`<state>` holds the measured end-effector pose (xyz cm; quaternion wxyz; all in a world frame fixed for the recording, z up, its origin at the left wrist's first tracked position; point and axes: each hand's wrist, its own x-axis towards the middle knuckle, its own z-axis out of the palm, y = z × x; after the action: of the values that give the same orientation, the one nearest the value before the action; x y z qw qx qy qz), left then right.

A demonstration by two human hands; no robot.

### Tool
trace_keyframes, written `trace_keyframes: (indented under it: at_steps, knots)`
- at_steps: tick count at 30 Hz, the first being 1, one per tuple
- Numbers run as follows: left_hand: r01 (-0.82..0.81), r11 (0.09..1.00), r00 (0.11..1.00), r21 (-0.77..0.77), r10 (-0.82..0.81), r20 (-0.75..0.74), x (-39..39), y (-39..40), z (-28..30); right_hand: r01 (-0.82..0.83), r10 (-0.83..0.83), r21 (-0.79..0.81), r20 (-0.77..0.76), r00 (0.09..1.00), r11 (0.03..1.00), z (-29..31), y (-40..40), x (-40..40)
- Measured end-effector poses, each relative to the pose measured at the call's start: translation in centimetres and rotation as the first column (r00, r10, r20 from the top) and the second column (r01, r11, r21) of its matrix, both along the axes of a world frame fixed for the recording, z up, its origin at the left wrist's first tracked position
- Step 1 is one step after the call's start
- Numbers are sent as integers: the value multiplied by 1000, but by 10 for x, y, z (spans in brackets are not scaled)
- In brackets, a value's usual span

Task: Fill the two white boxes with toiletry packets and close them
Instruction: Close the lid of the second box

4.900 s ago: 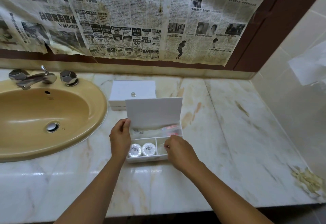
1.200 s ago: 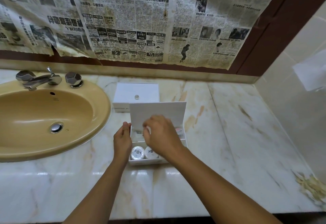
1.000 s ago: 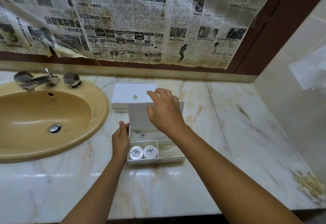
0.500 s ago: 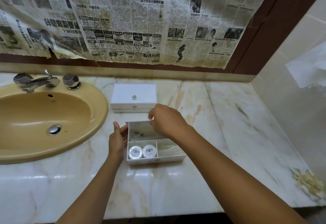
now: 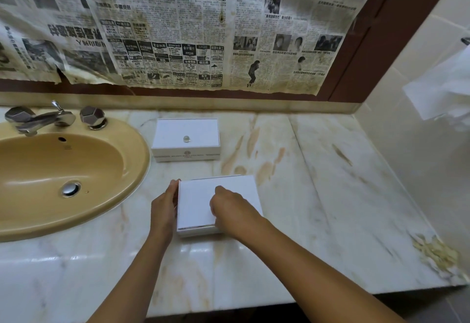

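Observation:
Two white boxes stand on the marble counter. The far box (image 5: pixel 187 139) is closed, with a small clear knob on its lid. The near box (image 5: pixel 198 203) has its lid lying flat over it, so its contents are hidden. My left hand (image 5: pixel 164 207) presses flat against the near box's left side. My right hand (image 5: pixel 232 210) rests on top of the lid, fingers curled around the spot where its knob sits; the knob itself is hidden under them.
A tan sink (image 5: pixel 63 177) with a chrome tap (image 5: pixel 38 119) fills the left of the counter. Yellowed newspaper (image 5: pixel 203 30) covers the wall behind. A tiled wall with hanging tissue (image 5: pixel 442 86) stands at the right. Flaky debris (image 5: pixel 436 251) lies near the counter's right front edge.
My right hand took the upright lid and brought it down flat onto the near box. The packets and round tubs inside are now covered. My left hand stayed at the box's left side.

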<state>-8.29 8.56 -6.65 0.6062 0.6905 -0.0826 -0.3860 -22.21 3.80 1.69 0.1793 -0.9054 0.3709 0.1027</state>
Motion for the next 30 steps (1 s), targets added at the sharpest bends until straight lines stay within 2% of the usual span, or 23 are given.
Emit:
trace_keyframes:
  at_steps: [8, 11, 14, 16, 20, 24, 26, 30]
  knots:
    - [36, 999, 996, -25, -34, 82, -2, 3, -2, 34, -36, 62, 33, 999, 998, -6, -8, -1]
    - [65, 998, 989, -2, -64, 132, -3, 3, -1, 118, -124, 49, 155, 980, 992, -9, -16, -5]
    - [88, 995, 978, 35, -93, 185, -2, 4, -3, 307, -283, 2, 397, 873, 952, -14, -32, -11]
    - [93, 994, 972, 52, -102, 210, -3, 4, -4, 436, -411, 67, 484, 773, 898, -19, -42, -18]
    - [86, 994, 970, 70, -99, 223, -5, 5, -4, 589, -657, 295, 406, 635, 752, -33, -48, -36]
    - [80, 995, 973, 65, -92, 214, -6, 5, -5, 641, -798, 476, 335, 501, 602, -52, -36, -46]
    - [81, 995, 974, 62, -92, 207, -5, 5, -6, 632, -823, 530, 316, 472, 566, -57, -30, -47]
    - [74, 996, 976, 51, -83, 202, -5, 5, -8, 618, -832, 558, 341, 438, 554, -58, -21, -44]
